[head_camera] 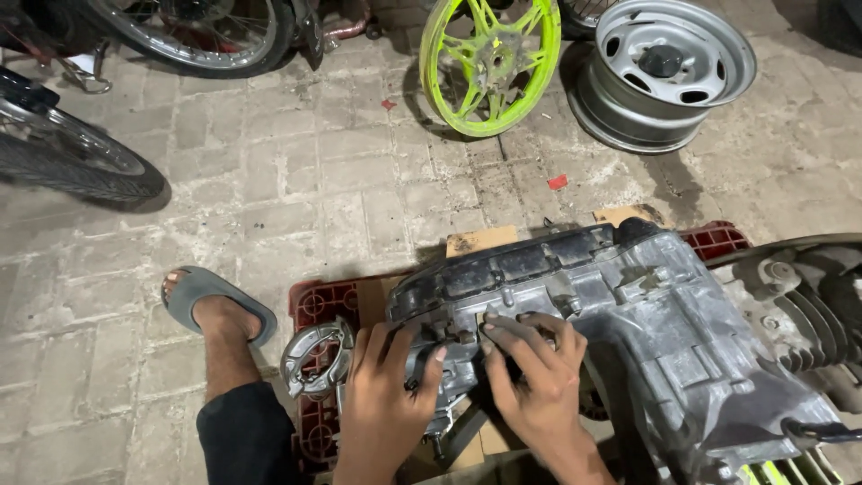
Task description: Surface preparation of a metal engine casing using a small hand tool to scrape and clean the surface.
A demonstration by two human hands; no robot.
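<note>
At the far left a tyre (76, 166) leans in over the brick floor (296, 171), and nearer me a foot (215, 310) in a grey sandal is planted flat. Just right of it a red crate (319, 305) lies on the floor with a brake shoe (314, 359) resting at its edge.

The left hand (386, 400) lies palm down on the near end of the engine (620, 323), fingers spread and curled over the casing's lip, pressing rather than closed round anything. The right hand (534, 368) sits just beside it, fingers bent, tips working at a small fitting on the same rim; whether it pinches something small I cannot tell.

The engine lies on its side across the crate and some cardboard (480, 241). It looks like cast metal: heavy, rigid, and I would guess greasy, so smooth faces may slip. The ribbed edges, bosses and the thick rim offer the safest grip; the thin fins at the right (813, 328) look sharp and easier to chip.

Behind, a green wheel (489, 63) and a steel rim (664, 72) lie on the bricks.
</note>
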